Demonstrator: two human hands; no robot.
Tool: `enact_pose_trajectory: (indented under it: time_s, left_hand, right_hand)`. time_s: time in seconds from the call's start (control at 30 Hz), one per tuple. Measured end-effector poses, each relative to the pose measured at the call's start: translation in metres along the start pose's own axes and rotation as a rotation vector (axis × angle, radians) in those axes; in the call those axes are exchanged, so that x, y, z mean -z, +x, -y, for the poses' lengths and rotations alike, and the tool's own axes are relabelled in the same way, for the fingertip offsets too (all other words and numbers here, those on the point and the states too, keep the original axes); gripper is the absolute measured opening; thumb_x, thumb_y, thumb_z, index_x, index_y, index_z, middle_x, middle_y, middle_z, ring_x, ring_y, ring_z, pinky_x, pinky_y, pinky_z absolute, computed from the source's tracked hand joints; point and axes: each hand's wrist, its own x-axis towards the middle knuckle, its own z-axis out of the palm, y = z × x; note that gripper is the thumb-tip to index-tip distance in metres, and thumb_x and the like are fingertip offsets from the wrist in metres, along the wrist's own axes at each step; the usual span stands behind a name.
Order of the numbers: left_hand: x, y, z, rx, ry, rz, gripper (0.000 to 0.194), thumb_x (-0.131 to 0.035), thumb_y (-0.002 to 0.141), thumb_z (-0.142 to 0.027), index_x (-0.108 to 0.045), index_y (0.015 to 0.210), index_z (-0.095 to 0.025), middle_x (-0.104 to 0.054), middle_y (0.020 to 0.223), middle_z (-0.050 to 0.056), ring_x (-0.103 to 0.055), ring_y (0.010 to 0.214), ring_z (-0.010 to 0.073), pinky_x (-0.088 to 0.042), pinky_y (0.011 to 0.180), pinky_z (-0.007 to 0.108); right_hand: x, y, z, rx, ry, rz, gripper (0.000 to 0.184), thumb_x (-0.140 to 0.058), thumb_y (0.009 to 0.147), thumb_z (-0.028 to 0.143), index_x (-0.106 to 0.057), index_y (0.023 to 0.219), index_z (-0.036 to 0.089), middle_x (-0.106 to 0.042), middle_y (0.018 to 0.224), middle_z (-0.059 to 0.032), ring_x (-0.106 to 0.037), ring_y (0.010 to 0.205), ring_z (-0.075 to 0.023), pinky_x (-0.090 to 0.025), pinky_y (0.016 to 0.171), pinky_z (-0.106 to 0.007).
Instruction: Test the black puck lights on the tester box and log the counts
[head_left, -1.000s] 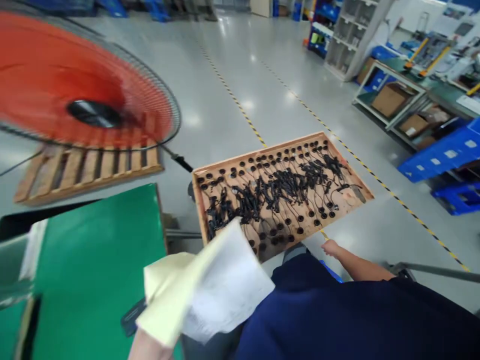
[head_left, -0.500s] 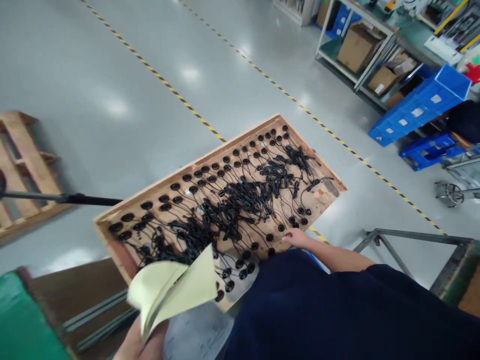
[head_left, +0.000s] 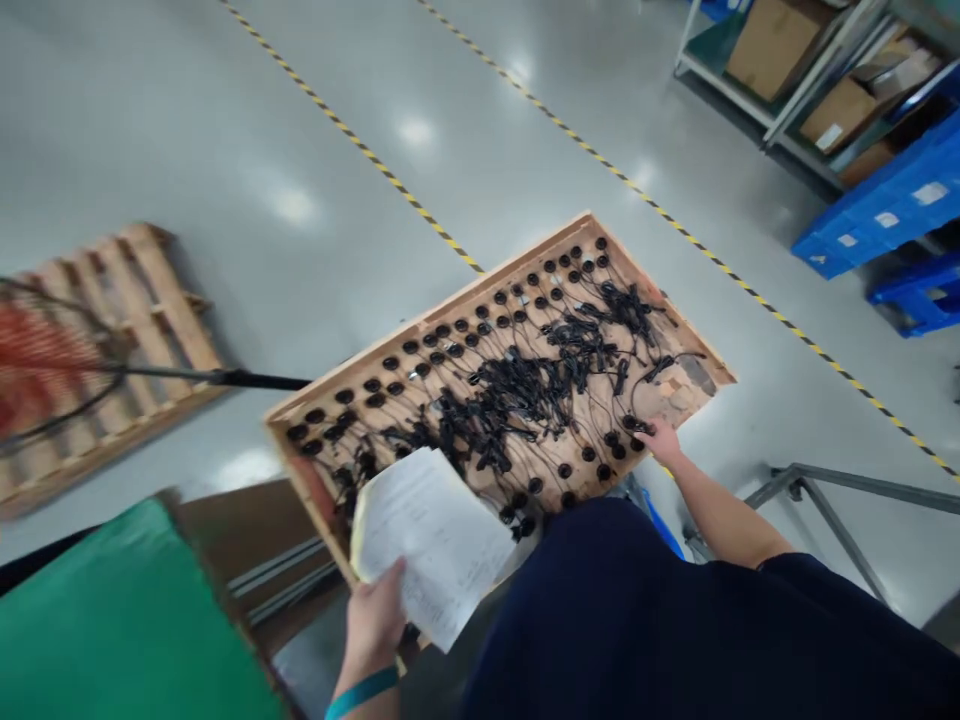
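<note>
My left hand (head_left: 377, 612) grips a sheaf of white paper (head_left: 439, 540) with handwriting on it, thumb on top. The paper hangs over the near left part of a shallow wooden tray (head_left: 427, 325) and hides some of what lies there. In the tray lie many black cables (head_left: 525, 385), their round disc-shaped ends lined up along the long sides and their other ends bunched in the middle. At the tray's near right side, my right hand (head_left: 661, 443) has its fingers drawn together beside several black discs (head_left: 616, 446). What its fingertips pinch is too small to make out.
A green-topped surface (head_left: 135, 620) is at the lower left, with a wooden pallet (head_left: 169, 300) beyond. Grey metal rails (head_left: 840, 480) stand right of my arm. Blue bins (head_left: 885, 190) and shelved cardboard boxes (head_left: 780, 45) are at the upper right. Striped tape (head_left: 360, 145) crosses the floor.
The curled yellowish paper in my left hand has been laid over, its written white side now up. My right hand has moved along the tray's near side toward its right end. The view has shifted.
</note>
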Motion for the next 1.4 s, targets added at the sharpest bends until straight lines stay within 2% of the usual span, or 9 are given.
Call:
enact_pose_trajectory:
  time_s: [0.23,0.53,0.63,0.77,0.83,0.9,1.03,1.23,1.4]
  left_hand:
    - [0.018,-0.010,0.005,0.003,-0.307,0.188,0.041,-0.074,0.079,-0.023,-0.069,0.116,-0.007,-0.074,0.120,0.016,-0.070,0.113,0.0306,-0.052,0.105,0.045]
    - [-0.002,-0.017,-0.005,-0.039,-0.353,0.292,0.053,-0.080,0.077,-0.031,-0.067,0.122,-0.007,-0.069,0.131,0.020,-0.066,0.121,0.0304,-0.049,0.109,0.045]
    - [-0.023,-0.015,-0.018,-0.051,-0.343,0.385,0.055,-0.081,0.076,-0.034,-0.068,0.122,-0.008,-0.071,0.128,0.018,-0.067,0.120,0.0301,-0.050,0.109,0.044]
    - [-0.071,-0.010,-0.047,-0.096,-0.267,0.528,0.054,-0.081,0.074,-0.038,-0.070,0.119,-0.010,-0.073,0.123,0.015,-0.068,0.118,0.0314,-0.052,0.106,0.045]
    - [-0.098,-0.007,-0.058,-0.096,-0.222,0.582,0.052,-0.082,0.074,-0.037,-0.070,0.116,-0.008,-0.073,0.122,0.017,-0.069,0.115,0.0321,-0.052,0.105,0.047]
    - [-0.125,-0.006,-0.064,-0.105,-0.165,0.585,0.050,-0.082,0.073,-0.034,-0.070,0.113,-0.007,-0.073,0.122,0.019,-0.070,0.112,0.0317,-0.052,0.105,0.047]
    - [-0.176,-0.023,-0.064,-0.204,-0.033,0.697,0.053,-0.082,0.073,-0.041,-0.070,0.113,-0.009,-0.075,0.115,0.018,-0.070,0.111,0.0315,-0.053,0.101,0.045]
    - [-0.231,-0.070,-0.047,-0.270,0.141,1.106,0.064,-0.059,0.086,-0.064,-0.061,0.122,-0.011,-0.075,0.099,0.013,-0.072,0.084,0.0230,-0.058,0.077,0.036]
    - [-0.260,-0.066,-0.035,-0.541,0.468,0.886,0.039,-0.046,0.093,-0.042,-0.063,0.109,-0.010,-0.072,0.090,0.013,-0.070,0.080,0.0221,-0.055,0.073,0.034]
  right_hand:
    - [-0.004,0.004,0.007,-0.106,0.189,0.049,0.020,-0.067,0.082,0.035,-0.065,0.093,0.018,-0.071,0.075,-0.0086,-0.071,0.076,-0.0244,-0.058,0.080,-0.042]
    - [0.008,-0.013,0.052,-0.041,0.047,-0.245,0.025,-0.064,0.086,0.040,-0.069,0.089,0.016,-0.070,0.109,-0.0262,-0.061,0.119,-0.0388,-0.042,0.106,-0.056]
    - [-0.018,-0.044,0.100,0.091,0.150,-0.076,0.035,-0.070,0.080,0.052,-0.072,0.092,0.019,-0.075,0.097,-0.0124,-0.068,0.101,-0.0286,-0.052,0.097,-0.043]
    - [-0.067,-0.082,0.166,0.241,0.557,0.780,0.046,-0.076,0.074,0.054,-0.074,0.103,0.018,-0.077,0.105,-0.0081,-0.069,0.102,-0.0244,-0.053,0.097,-0.040]
    - [-0.083,-0.086,0.186,0.156,0.683,0.906,0.050,-0.083,0.067,0.049,-0.075,0.104,0.016,-0.077,0.103,-0.0079,-0.070,0.100,-0.0247,-0.054,0.094,-0.040]
    - [-0.086,-0.082,0.191,0.054,0.685,0.825,0.044,-0.085,0.061,0.036,-0.076,0.098,0.014,-0.078,0.095,-0.0067,-0.071,0.093,-0.0245,-0.056,0.088,-0.038]
    - [-0.053,-0.068,0.158,-0.039,0.591,0.585,0.026,-0.079,0.060,0.022,-0.077,0.083,0.012,-0.075,0.076,-0.0040,-0.070,0.080,-0.0245,-0.056,0.077,-0.036]
    - [0.052,-0.087,0.053,-0.100,0.740,0.208,0.035,-0.077,0.065,0.037,-0.076,0.090,0.012,-0.079,0.090,-0.0095,-0.073,0.085,-0.0274,-0.058,0.084,-0.041]
    - [0.126,-0.105,-0.023,-0.203,0.887,-0.126,0.035,-0.081,0.062,0.032,-0.076,0.092,0.015,-0.079,0.104,-0.0136,-0.075,0.091,-0.0289,-0.060,0.089,-0.042]
